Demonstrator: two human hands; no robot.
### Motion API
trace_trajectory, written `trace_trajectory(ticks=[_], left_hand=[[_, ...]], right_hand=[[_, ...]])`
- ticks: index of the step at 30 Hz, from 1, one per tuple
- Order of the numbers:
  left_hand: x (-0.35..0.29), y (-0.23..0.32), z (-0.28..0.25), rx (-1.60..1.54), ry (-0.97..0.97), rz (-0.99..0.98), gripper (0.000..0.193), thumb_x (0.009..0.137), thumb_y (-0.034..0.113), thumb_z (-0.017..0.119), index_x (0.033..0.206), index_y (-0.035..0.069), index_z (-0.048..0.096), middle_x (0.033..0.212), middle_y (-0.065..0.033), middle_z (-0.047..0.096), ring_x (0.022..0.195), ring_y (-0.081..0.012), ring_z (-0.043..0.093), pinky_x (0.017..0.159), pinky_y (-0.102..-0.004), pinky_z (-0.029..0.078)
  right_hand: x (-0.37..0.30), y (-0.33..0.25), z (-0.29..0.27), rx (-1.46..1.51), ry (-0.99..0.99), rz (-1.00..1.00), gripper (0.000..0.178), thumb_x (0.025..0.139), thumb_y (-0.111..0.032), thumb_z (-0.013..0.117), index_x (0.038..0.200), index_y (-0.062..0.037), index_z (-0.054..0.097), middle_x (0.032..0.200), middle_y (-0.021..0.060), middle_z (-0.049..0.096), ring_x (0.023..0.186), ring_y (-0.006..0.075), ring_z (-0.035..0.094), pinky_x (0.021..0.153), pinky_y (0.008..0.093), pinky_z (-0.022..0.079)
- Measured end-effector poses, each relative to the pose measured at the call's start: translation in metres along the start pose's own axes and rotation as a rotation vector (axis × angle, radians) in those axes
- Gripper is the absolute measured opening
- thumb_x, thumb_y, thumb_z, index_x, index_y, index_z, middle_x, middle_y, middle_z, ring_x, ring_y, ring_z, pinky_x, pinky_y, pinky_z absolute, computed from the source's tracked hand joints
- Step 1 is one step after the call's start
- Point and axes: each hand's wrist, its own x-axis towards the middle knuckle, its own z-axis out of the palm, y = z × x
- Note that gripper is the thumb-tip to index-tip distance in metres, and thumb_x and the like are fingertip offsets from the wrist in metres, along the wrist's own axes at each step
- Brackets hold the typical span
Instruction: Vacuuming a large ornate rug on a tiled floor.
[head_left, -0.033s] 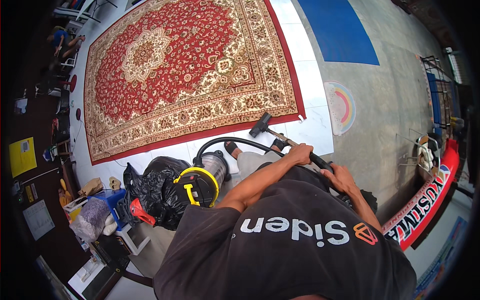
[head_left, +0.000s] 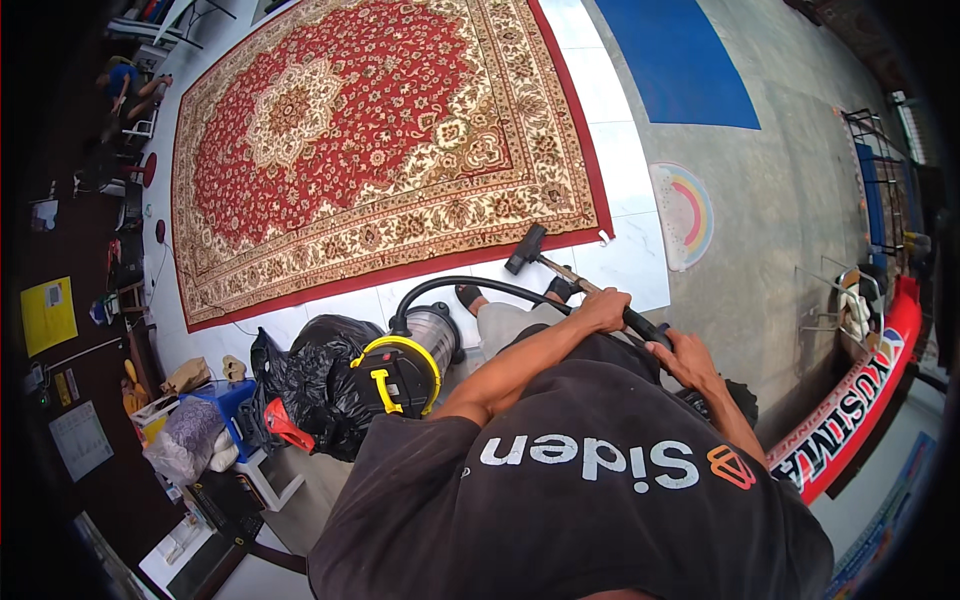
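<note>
Both my hands are closed on the wand (head_left: 562,271) of a vacuum cleaner. My left hand (head_left: 604,309) wraps the upper part of the tube. Farther back, near my body, my right hand (head_left: 684,358) grips its black handle end (head_left: 642,325). A dark flat nozzle (head_left: 526,249) at the wand's far end lies at the near red border of a large patterned rug (head_left: 390,150). From the canister (head_left: 408,362), grey with a yellow rim and handle, a black hose (head_left: 470,281) arches right and passes out of sight behind my left forearm.
Black plastic bags (head_left: 325,385) crowd the canister's left side. Farther left are a blue bin (head_left: 232,405) and a white stool (head_left: 275,487). A blue mat (head_left: 685,65) and a rainbow mat (head_left: 684,217) lie right of the rug. A red banner (head_left: 850,410) stands at right.
</note>
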Motion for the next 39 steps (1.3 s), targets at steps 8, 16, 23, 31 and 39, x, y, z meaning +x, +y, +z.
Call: trace_trajectory(ticks=[8,16,23,31,39], left_hand=[[-0.025,-0.052,-0.107,-0.148,0.356,0.065,0.067,0.082,0.027,0.075,0.139,0.002,0.050,0.142,-0.0241,0.051,0.136,-0.0378,0.045,0.111,-0.0441,0.039],[-0.182,-0.272,-0.165,-0.372,0.621,-0.591,0.050,0.084,0.024,0.075,0.125,-0.002,0.062,0.115,-0.0199,0.069,0.102,-0.0276,0.067,0.088,-0.0358,0.052],[-0.345,-0.330,-0.075,-0.793,0.706,-0.960,0.029,0.088,0.026,0.073,0.107,0.005,0.065,0.079,-0.0015,0.061,0.064,-0.0127,0.057,0.051,-0.0259,0.042],[-0.374,-0.334,-0.009,-0.985,0.361,-1.107,0.020,0.092,0.028,0.068,0.106,0.013,0.064,0.093,-0.0019,0.063,0.078,-0.0187,0.064,0.056,-0.0321,0.047],[-0.311,-0.338,-0.097,-1.156,0.620,-0.867,0.030,0.093,0.030,0.067,0.116,0.013,0.060,0.105,-0.0032,0.067,0.094,-0.0213,0.066,0.074,-0.0364,0.050]], right_hand=[[0.077,-0.040,0.001,0.312,0.166,-0.021,0.056,0.093,-0.053,0.059,0.089,0.0032,0.065,0.060,0.0143,0.063,0.056,0.0275,0.066,0.060,0.0417,0.050],[0.292,-0.138,0.040,0.316,0.156,-0.191,0.074,0.092,-0.066,0.051,0.068,0.0034,0.062,0.061,0.0159,0.063,0.059,0.0303,0.067,0.065,0.0430,0.054],[0.181,-0.045,0.115,0.301,0.060,0.195,0.075,0.095,-0.063,0.049,0.094,0.0090,0.070,0.088,0.0321,0.069,0.090,0.0484,0.068,0.080,0.0497,0.053],[-0.022,0.028,0.183,0.374,0.146,0.394,0.062,0.096,-0.053,0.056,0.083,0.0067,0.067,0.058,0.0145,0.062,0.054,0.0255,0.064,0.057,0.0414,0.048],[-0.022,-0.051,0.130,0.602,0.345,0.320,0.057,0.092,-0.052,0.061,0.075,0.0015,0.063,0.054,0.0080,0.060,0.052,0.0179,0.062,0.054,0.0352,0.047]])
